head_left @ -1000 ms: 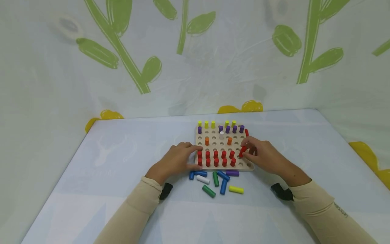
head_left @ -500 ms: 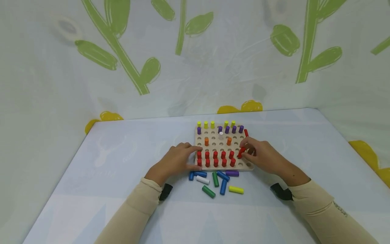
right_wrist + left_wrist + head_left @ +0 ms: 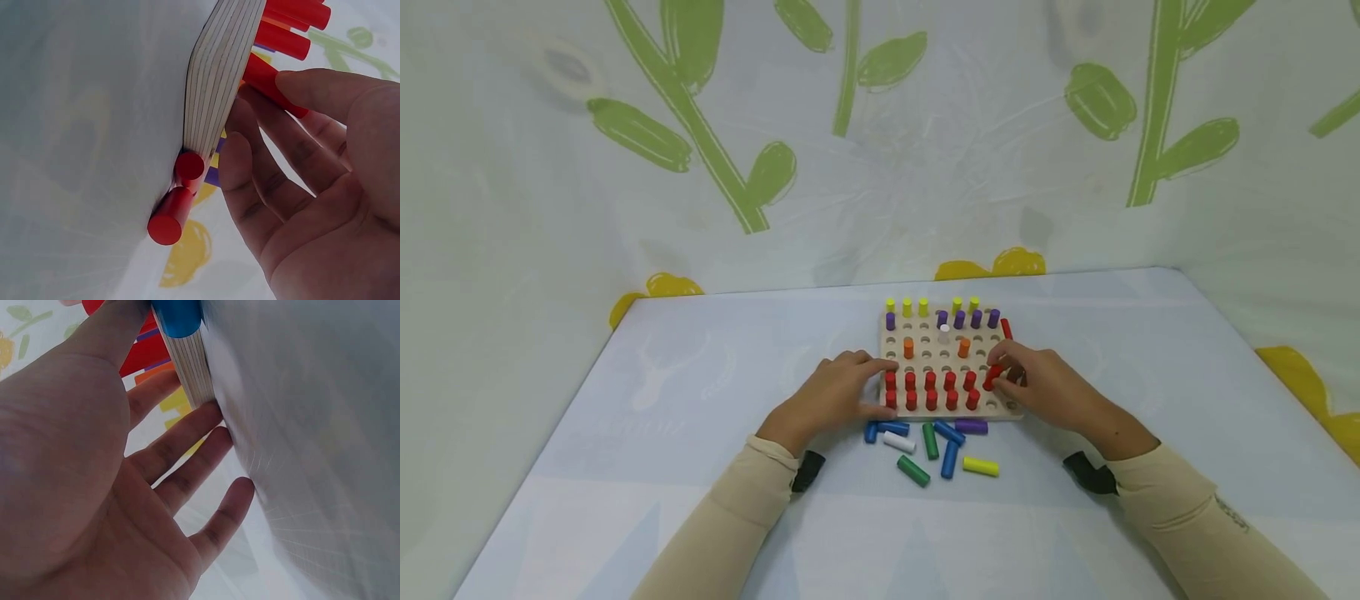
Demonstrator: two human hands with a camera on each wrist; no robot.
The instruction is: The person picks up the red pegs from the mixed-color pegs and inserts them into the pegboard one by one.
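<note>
A wooden pegboard (image 3: 927,362) lies on the table with two rows of upright red pegs along its near side. My right hand (image 3: 1051,382) pinches a red peg (image 3: 992,377) between thumb and fingers at the right end of the second row. This peg (image 3: 273,85) leans slightly compared with its neighbours, its lower end at the board's surface. My left hand (image 3: 835,392) rests at the board's left edge, thumb and index finger spread along it. In the left wrist view the other fingers (image 3: 212,531) reach out loosely, touching the board's side and the tabletop.
Loose blue, green, white, purple and yellow pegs, among them a green peg (image 3: 913,471) and a yellow peg (image 3: 981,467), lie before the board. Loose red pegs (image 3: 172,215) lie along its right side. Yellow, purple, orange and white pegs stand farther back. A patterned wall (image 3: 880,200) rises behind the table.
The red peg in my right hand has shifted slightly left and tilted closer to upright at its hole. My left hand stays in place on the board's edge.
</note>
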